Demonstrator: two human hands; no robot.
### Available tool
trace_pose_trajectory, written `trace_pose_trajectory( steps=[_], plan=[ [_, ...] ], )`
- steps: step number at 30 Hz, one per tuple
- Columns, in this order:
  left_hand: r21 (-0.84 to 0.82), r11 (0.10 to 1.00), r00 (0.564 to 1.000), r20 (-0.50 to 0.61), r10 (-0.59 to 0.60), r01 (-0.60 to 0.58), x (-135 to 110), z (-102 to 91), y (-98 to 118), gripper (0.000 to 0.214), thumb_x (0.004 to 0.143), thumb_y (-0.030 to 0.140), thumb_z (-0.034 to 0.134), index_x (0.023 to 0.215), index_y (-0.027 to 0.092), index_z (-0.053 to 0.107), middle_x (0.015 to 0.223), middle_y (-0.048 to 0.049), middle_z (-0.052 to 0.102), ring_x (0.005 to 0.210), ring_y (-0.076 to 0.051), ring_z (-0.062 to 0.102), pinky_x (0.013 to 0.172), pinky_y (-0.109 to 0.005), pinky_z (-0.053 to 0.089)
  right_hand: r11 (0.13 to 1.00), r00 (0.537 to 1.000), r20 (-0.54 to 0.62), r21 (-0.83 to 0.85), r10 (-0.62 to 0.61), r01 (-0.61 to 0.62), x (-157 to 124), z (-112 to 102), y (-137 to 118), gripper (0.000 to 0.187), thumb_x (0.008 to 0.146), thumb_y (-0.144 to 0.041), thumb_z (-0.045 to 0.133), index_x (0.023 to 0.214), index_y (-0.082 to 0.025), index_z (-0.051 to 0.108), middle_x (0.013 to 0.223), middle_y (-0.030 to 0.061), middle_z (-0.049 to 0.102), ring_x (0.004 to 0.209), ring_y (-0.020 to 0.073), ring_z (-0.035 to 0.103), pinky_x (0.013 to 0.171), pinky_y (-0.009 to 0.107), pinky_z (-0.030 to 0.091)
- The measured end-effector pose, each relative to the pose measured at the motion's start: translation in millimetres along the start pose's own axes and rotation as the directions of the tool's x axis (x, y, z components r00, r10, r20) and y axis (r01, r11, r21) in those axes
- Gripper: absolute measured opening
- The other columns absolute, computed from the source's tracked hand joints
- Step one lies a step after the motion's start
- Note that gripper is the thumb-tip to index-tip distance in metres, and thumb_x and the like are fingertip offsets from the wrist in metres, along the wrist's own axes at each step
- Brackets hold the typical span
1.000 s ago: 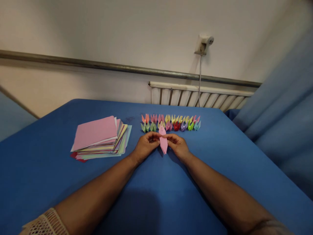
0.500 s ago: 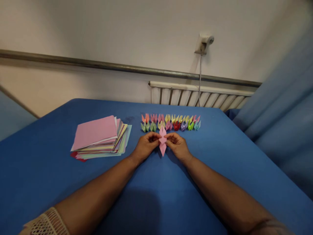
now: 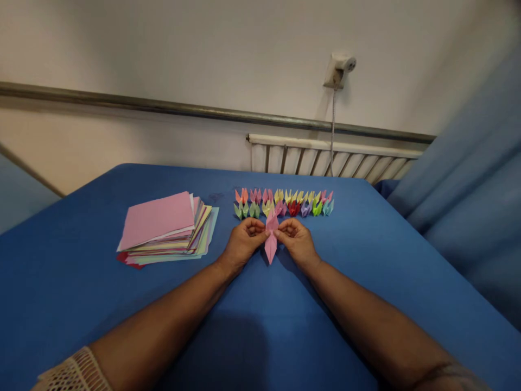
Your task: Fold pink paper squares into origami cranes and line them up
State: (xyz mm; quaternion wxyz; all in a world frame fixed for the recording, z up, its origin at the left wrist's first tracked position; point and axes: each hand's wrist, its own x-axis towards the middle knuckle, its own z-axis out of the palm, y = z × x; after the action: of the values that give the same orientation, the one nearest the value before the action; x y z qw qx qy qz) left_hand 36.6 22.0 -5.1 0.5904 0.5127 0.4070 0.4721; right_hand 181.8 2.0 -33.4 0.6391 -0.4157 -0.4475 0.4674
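A narrow, pointed pink folded paper piece [image 3: 271, 241] is pinched between my two hands over the blue table [image 3: 366, 260]. My left hand [image 3: 242, 243] grips its left side with curled fingers, and my right hand [image 3: 296, 240] grips its right side the same way. Just beyond my hands stand two rows of small folded paper figures [image 3: 284, 203] in several colours. A fanned stack of coloured paper sheets [image 3: 165, 228], pink on top, lies to the left of my left hand.
A wall with a metal rail [image 3: 163, 107] runs behind the table. A radiator [image 3: 325, 157] and a wall socket with a cord [image 3: 338, 69] sit behind the far right edge. Blue fabric [image 3: 468, 179] hangs on the right.
The pink piece has slid slightly toward me between my fingers, and its sides look folded in narrower. Both hands stayed in nearly the same place.
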Motion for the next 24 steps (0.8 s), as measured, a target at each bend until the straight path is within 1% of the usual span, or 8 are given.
trace_pose_trajectory(
  steps=[3,6,9,11,14,18,21,24],
  plan=[
    [-0.078,0.994,0.995,0.064,-0.078,0.083,-2,1.5,2,0.034,0.06,0.029,0.08,0.086,0.015,0.061,0.071,0.0012,0.063,0.065,-0.011,0.059,0.065,-0.025,0.046,0.998,0.999,0.01,0.053,0.032,-0.033,-1,3,-3,0.037,0.06,-0.035,0.078,0.086,-0.022,0.055,0.067,-0.005,0.06,0.058,0.0107,0.055,0.059,0.024,0.046],
    [-0.055,0.995,0.993,0.09,-0.079,0.084,-3,0.5,2,0.028,0.062,0.033,0.079,0.074,0.015,0.062,0.064,0.0021,0.06,0.058,-0.01,0.054,0.059,-0.023,0.042,0.996,0.996,0.039,0.047,0.078,-0.08,-3,4,-5,0.04,0.062,-0.038,0.077,0.092,-0.021,0.057,0.064,-0.0049,0.059,0.055,0.0101,0.053,0.055,0.023,0.043],
    [-0.019,0.997,0.991,0.112,-0.072,0.075,-2,-1.7,2,0.027,0.063,0.034,0.079,0.069,0.015,0.061,0.062,0.0028,0.058,0.057,-0.009,0.051,0.056,-0.022,0.039,0.992,0.99,0.068,0.012,0.121,-0.122,-5,3,-5,0.03,0.066,-0.042,0.075,0.079,-0.019,0.06,0.058,-0.005,0.056,0.049,0.0079,0.046,0.048,0.022,0.036],
    [0.005,0.997,0.988,0.137,-0.076,0.076,-2,-3.2,1,0.027,0.064,0.035,0.078,0.067,0.015,0.061,0.062,0.0024,0.059,0.057,-0.01,0.052,0.056,-0.022,0.039,0.992,0.989,0.076,0.001,0.125,-0.126,-6,2,-7,0.028,0.068,-0.043,0.073,0.069,-0.019,0.06,0.055,-0.0056,0.053,0.047,0.0072,0.043,0.047,0.022,0.033],
    [0.029,0.998,0.986,0.152,-0.066,0.062,-1,-5.0,-2,0.029,0.069,0.04,0.074,0.063,0.015,0.06,0.058,0.0028,0.056,0.055,-0.009,0.049,0.054,-0.022,0.037,0.992,0.988,0.091,0.0,0.122,-0.123,-7,2,-10,0.027,0.068,-0.042,0.073,0.064,-0.019,0.059,0.052,-0.0057,0.053,0.047,0.0077,0.044,0.049,0.022,0.034],
    [0.06,0.997,0.989,0.14,-0.055,0.047,0,-4.4,-4,0.035,0.074,0.045,0.069,0.06,0.015,0.058,0.056,0.0022,0.054,0.053,-0.009,0.046,0.052,-0.023,0.036,0.99,0.983,0.121,-0.004,0.138,-0.138,-8,2,-14,0.027,0.068,-0.042,0.074,0.064,-0.02,0.06,0.051,-0.0045,0.055,0.048,0.0092,0.047,0.051,0.024,0.036],
    [0.056,0.997,0.988,0.142,-0.063,0.056,-2,-1.2,-3,0.039,0.075,0.05,0.066,0.062,0.015,0.057,0.058,0.0011,0.056,0.054,-0.01,0.049,0.053,-0.024,0.038,0.992,0.988,0.087,-0.017,0.13,-0.129,-8,1,-13,0.028,0.068,-0.043,0.073,0.063,-0.02,0.06,0.05,-0.0046,0.055,0.046,0.0094,0.046,0.05,0.024,0.036],
    [0.033,0.998,0.987,0.145,-0.066,0.062,-5,2.8,-1,0.035,0.071,0.048,0.071,0.072,0.015,0.061,0.064,0.0008,0.059,0.059,-0.011,0.052,0.057,-0.023,0.04,0.995,0.995,0.013,-0.007,0.104,-0.104,-7,0,-11,0.03,0.067,-0.044,0.073,0.063,-0.019,0.058,0.048,-0.0057,0.052,0.045,0.0087,0.045,0.049,0.023,0.035]
  ],
)
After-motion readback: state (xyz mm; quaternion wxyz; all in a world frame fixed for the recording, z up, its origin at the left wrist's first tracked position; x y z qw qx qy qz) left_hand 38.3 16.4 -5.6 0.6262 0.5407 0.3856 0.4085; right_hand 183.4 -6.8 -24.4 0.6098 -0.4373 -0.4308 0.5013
